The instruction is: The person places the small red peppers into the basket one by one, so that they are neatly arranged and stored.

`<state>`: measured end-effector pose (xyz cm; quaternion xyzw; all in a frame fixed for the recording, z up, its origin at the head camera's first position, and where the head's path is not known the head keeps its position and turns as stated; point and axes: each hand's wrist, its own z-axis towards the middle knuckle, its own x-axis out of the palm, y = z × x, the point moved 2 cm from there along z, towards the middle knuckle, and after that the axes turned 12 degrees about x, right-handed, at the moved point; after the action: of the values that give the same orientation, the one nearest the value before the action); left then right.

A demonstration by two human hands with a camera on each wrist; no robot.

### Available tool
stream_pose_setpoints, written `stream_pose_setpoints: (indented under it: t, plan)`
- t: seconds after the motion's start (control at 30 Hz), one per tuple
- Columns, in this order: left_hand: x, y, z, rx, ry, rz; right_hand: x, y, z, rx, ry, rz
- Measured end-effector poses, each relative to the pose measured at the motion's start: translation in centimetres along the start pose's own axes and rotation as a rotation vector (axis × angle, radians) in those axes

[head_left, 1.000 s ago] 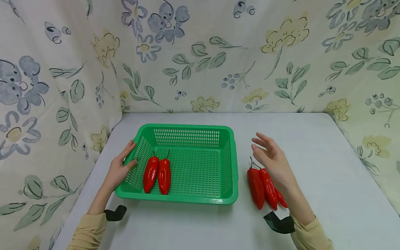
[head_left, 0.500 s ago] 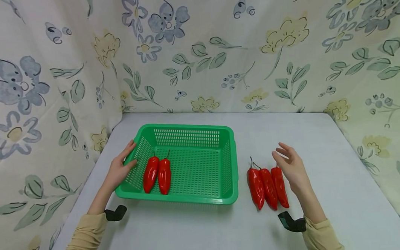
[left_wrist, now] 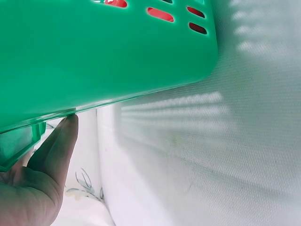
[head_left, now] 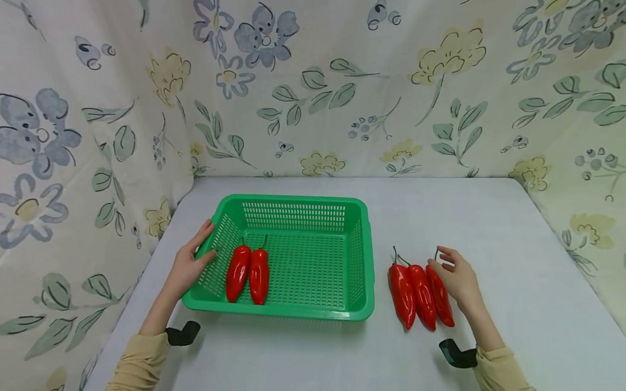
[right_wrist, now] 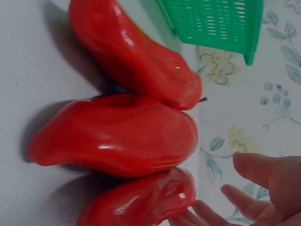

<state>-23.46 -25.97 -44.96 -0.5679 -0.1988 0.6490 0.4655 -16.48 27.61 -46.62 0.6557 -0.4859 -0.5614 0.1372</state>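
A green plastic basket (head_left: pixel 308 314) stands on the table with two red peppers (head_left: pixel 237 274) side by side in its left part. My left hand (head_left: pixel 186 267) holds the basket's left rim, thumb over the inside; in the left wrist view its fingers (left_wrist: pixel 66 141) lie against the outer wall. Right of the basket, three more red peppers lie in a row: the left one (head_left: pixel 402 297), the middle one (head_left: pixel 422 296) and the right one (head_left: pixel 440 298). My right hand (head_left: pixel 459 279) is at the stem end of the right pepper, thumb and fingers apart, some fingertips right at its top in the right wrist view.
The white tabletop (head_left: pixel 322 366) spreads around the basket and peppers. A flower-printed cloth (head_left: pixel 309 130) hangs behind the table and along both sides. Each wrist wears a black camera mount (head_left: pixel 183 333) close above the tabletop.
My right hand has moved right from over the loose peppers, then down toward the stem end of the right one, which has come into view. The left hand and basket stay in place.
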Motion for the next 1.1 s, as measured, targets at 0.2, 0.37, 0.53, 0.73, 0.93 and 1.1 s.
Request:
stream_pose_setpoints:
  t: [0.2,0.37,0.53,0.73,0.93,1.1]
  plan:
    - [0.0,-0.1,0.0,0.002,-0.001,-0.006,0.5,-0.2,-0.3,0.018,0.021,-0.077]
    - [-0.1,-1.0,0.1,0.002,0.001,-0.007,0.9,-0.5,-0.4,-0.002,0.021,-0.157]
    - [-0.2,-3.4,0.0,0.001,0.002,-0.018,1.2,-0.9,-0.2,-0.025,-0.001,-0.194]
    - [-0.1,-4.2,-0.1,-0.007,0.006,-0.015,1.2,-0.8,-0.4,-0.045,-0.023,-0.216]
    - [0.0,-4.0,-0.1,-0.008,-0.001,-0.019,1.0,-1.0,-0.4,-0.041,-0.025,-0.208]
    - [-0.1,-4.0,-0.1,-0.014,0.0,-0.017,1.1,-2.5,0.9,-0.055,-0.064,-0.167]
